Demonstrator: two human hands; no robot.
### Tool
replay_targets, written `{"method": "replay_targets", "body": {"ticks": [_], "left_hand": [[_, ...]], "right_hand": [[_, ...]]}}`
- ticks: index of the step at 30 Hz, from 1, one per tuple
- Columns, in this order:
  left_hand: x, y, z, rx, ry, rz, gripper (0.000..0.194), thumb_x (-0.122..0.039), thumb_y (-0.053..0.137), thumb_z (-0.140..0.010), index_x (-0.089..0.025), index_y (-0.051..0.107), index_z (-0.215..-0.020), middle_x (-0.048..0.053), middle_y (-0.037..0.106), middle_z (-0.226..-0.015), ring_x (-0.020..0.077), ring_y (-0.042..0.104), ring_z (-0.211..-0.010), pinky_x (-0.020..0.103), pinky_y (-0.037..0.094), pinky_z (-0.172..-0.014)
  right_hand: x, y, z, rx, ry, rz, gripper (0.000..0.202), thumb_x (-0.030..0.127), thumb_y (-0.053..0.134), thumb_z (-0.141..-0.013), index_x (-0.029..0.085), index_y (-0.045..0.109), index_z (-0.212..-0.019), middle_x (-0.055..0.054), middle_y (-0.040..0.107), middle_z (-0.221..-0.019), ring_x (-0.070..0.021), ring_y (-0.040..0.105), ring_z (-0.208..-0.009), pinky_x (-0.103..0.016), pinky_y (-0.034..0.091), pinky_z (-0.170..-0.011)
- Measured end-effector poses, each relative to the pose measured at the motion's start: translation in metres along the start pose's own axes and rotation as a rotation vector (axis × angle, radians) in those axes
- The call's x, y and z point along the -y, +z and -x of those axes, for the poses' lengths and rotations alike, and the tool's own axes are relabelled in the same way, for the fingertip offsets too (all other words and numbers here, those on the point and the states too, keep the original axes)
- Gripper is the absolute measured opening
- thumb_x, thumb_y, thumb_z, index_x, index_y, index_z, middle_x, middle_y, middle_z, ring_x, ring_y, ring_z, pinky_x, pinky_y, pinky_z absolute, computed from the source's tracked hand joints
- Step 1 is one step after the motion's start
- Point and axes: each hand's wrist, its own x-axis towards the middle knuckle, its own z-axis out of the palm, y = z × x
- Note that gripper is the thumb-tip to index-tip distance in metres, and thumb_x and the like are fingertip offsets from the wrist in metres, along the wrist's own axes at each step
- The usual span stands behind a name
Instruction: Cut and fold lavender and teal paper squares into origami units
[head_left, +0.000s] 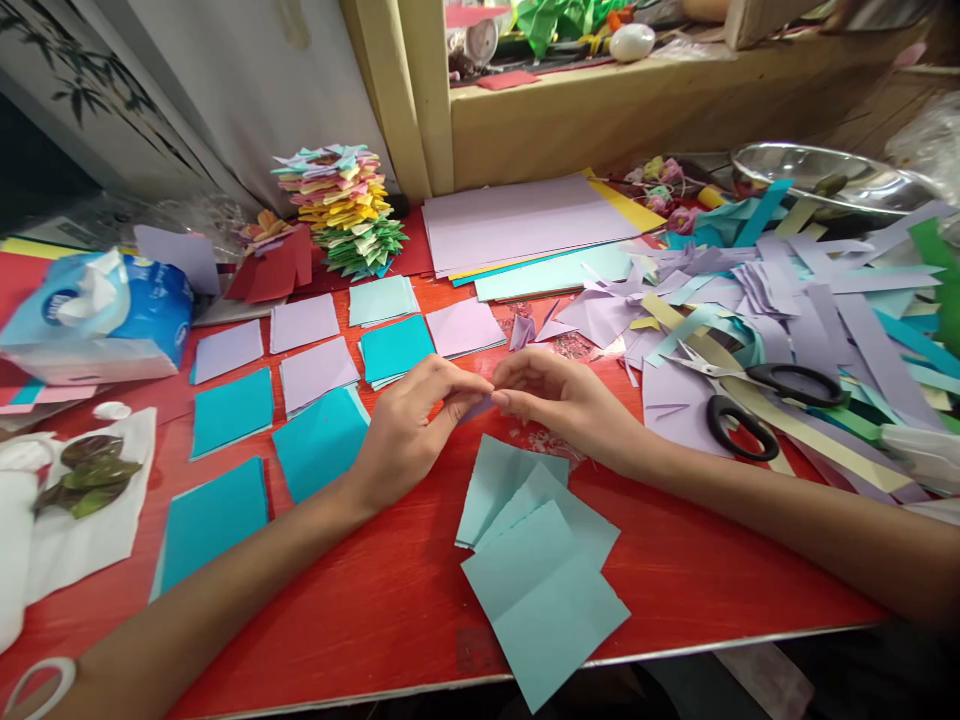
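My left hand (412, 420) and my right hand (559, 400) meet at mid-table, fingertips pinched on a small folded piece of purple paper (474, 407). Most of that piece is hidden behind my left fingers. Just below the hands lie several creased pale teal paper squares (546, 600), overlapping, the lowest one reaching over the table's front edge. Left of my left hand, a stack of turquoise squares (319, 445) is partly covered by it. Beyond my fingers are stacks of lilac squares (465, 328) and more turquoise squares (397, 348).
Scissors (739, 385) with black handles rest on a heap of paper strips (795, 290) at right, before a metal bowl (832, 170). A tissue pack (150, 310) is at left. Behind stand a tall stack of folded paper pieces (341, 210) and large lilac sheets (517, 220).
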Motion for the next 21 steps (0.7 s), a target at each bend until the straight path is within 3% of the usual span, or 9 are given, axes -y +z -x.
{"method": "replay_targets", "body": {"ticks": [2, 5, 9, 13, 21], "left_hand": [[-0.0005, -0.0006, -0.0004, 0.0, 0.01, -0.033, 0.011, -0.022, 0.051, -0.085, -0.023, 0.061, -0.09, 0.0, 0.06, -0.085, 0.0116, 0.055, -0.08, 0.023, 0.044, -0.074], [0.0004, -0.0003, -0.001, -0.027, -0.117, -0.012, 0.015, -0.031, 0.056, -0.082, -0.022, 0.058, -0.094, 0.0, 0.06, -0.088, 0.012, 0.055, -0.08, 0.024, 0.044, -0.074], [0.0033, 0.0007, -0.0017, -0.017, -0.171, 0.046, 0.013, -0.033, 0.055, -0.082, -0.02, 0.058, -0.085, -0.001, 0.062, -0.083, 0.0123, 0.057, -0.078, 0.024, 0.045, -0.072], [0.0029, 0.0004, -0.0029, 0.007, -0.137, 0.005, 0.012, -0.031, 0.055, -0.082, -0.02, 0.059, -0.081, -0.001, 0.061, -0.079, 0.0116, 0.056, -0.075, 0.023, 0.043, -0.069], [0.0066, 0.0005, -0.004, 0.069, -0.307, 0.076, 0.017, -0.036, 0.055, -0.082, -0.02, 0.057, -0.076, -0.004, 0.058, -0.069, 0.0088, 0.051, -0.062, 0.021, 0.039, -0.057]], "right_hand": [[0.0002, -0.0001, 0.0008, 0.016, 0.034, -0.025, 0.013, 0.03, 0.053, -0.083, 0.017, 0.053, -0.082, 0.0, 0.058, -0.073, -0.0074, 0.054, -0.057, -0.021, 0.044, -0.053], [-0.0015, -0.0012, 0.0018, 0.018, 0.061, -0.065, 0.012, 0.029, 0.049, -0.086, 0.017, 0.051, -0.085, 0.002, 0.056, -0.064, -0.0058, 0.051, -0.046, -0.021, 0.042, -0.045], [-0.0037, -0.0016, 0.0004, 0.005, 0.057, -0.138, 0.014, 0.029, 0.053, -0.084, 0.016, 0.053, -0.086, 0.0, 0.059, -0.073, -0.009, 0.059, -0.059, -0.022, 0.05, -0.053], [-0.004, -0.0007, -0.0011, 0.102, 0.134, -0.146, 0.018, 0.03, 0.056, -0.082, 0.013, 0.058, -0.084, -0.003, 0.063, -0.074, -0.0119, 0.063, -0.067, -0.025, 0.054, -0.063], [-0.0055, -0.0028, -0.0006, 0.019, 0.17, -0.161, 0.017, 0.029, 0.054, -0.083, 0.013, 0.059, -0.086, -0.004, 0.066, -0.075, -0.0131, 0.067, -0.071, -0.026, 0.056, -0.068]]}}
